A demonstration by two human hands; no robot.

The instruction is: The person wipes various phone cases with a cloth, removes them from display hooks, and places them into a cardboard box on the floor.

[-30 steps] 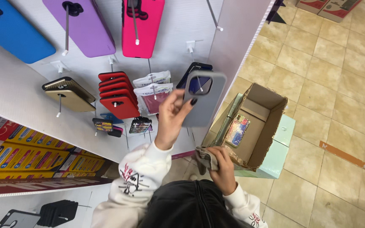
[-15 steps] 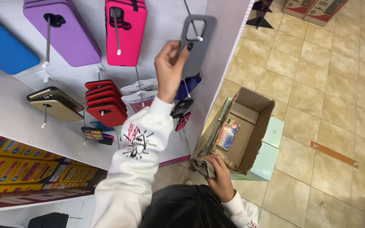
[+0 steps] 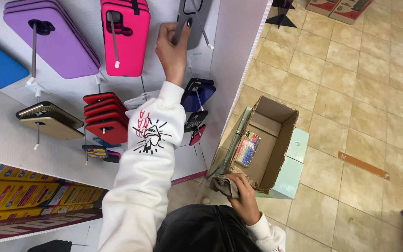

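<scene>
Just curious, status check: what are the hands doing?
Left hand grips grey phone case at wall hook. Right hand clutches cloth beside cardboard box. Nothing blocking.

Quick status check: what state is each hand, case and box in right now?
Left hand: raised, gripping the grey phone case on a wall hook.
Right hand: closed on a crumpled grey cloth.
Open brown cardboard box: holds one glittery phone case.
Pink phone cases: hanging on a hook.

purple case [image 3: 54,44], pink case [image 3: 127,37], red cases [image 3: 103,116]
</scene>
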